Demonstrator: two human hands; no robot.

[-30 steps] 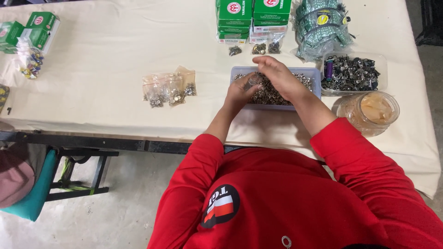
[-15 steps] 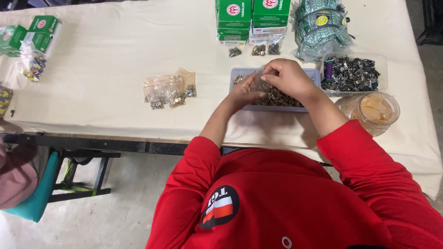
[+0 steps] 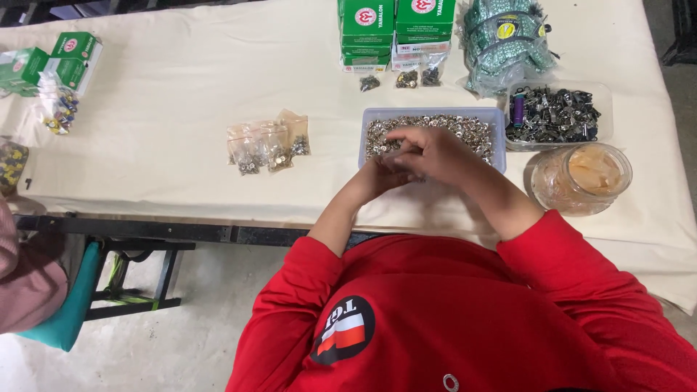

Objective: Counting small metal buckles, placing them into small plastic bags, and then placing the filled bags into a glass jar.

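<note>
Both hands, left hand (image 3: 383, 174) and right hand (image 3: 434, 154), meet over the shallow clear plastic tray of small silver metal fasteners (image 3: 492, 116) near the table's front edge, fingers curled; any grasp cannot be told. Picking few pieces at once would likely go best.

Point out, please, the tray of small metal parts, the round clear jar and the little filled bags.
tray of small metal parts (image 3: 434, 112): head view, far rim.
round clear jar (image 3: 581, 178): head view, centre of its top.
little filled bags (image 3: 268, 145): head view, middle bag.
</note>
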